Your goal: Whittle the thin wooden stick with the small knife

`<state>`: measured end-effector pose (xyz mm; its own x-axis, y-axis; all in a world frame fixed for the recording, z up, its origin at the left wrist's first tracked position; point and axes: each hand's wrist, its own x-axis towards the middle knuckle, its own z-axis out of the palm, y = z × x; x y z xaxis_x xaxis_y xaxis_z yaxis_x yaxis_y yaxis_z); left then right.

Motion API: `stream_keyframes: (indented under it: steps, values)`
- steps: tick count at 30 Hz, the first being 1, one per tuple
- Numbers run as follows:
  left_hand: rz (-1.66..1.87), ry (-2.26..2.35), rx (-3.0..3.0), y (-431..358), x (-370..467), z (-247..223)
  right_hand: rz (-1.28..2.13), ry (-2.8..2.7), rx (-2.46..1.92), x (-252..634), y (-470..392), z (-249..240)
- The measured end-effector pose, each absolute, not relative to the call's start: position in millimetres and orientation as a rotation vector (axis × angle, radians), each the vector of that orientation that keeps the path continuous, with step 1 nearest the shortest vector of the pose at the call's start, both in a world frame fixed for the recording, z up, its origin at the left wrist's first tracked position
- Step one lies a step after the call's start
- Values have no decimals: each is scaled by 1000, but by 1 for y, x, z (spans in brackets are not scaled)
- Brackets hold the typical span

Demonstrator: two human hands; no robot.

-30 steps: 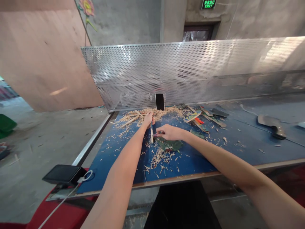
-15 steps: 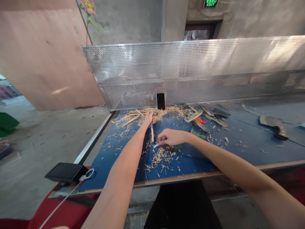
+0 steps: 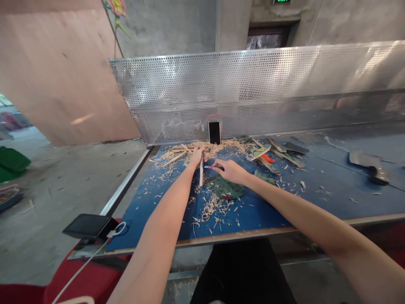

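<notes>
My left hand (image 3: 198,156) is closed round the upper part of a narrow wooden strip (image 3: 201,177), whose lower end points toward me over the blue tabletop (image 3: 259,212). To its right, my right hand (image 3: 228,169) grips a small knife (image 3: 209,167), with the blade directed left at the strip. Blade and strip look slightly apart. Under and in front of my right hand lies a dark green sheet (image 3: 228,188). Curled wood shavings (image 3: 212,207) are heaped nearer the front edge.
A phone (image 3: 214,133) leans on the perforated metal screen (image 3: 190,90). Painted wood pieces (image 3: 258,153) lie right of the hands, a curved metal piece (image 3: 367,162) farther right. A black device (image 3: 90,226) with a white cable sits at the left front corner.
My right hand has moved up and away from me, from near the strip's lower end to beside its middle. More of the green sheet shows. The view has shifted slightly.
</notes>
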<state>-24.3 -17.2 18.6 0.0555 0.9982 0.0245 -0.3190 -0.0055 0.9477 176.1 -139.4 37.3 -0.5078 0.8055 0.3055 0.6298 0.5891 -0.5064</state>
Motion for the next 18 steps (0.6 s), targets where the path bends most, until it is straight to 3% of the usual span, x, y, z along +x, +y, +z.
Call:
stream_keyframes:
  steps: [18]
  values:
    - [1248,921,978,-15,-31,18,529,-2307,-1094,172,-140,27]
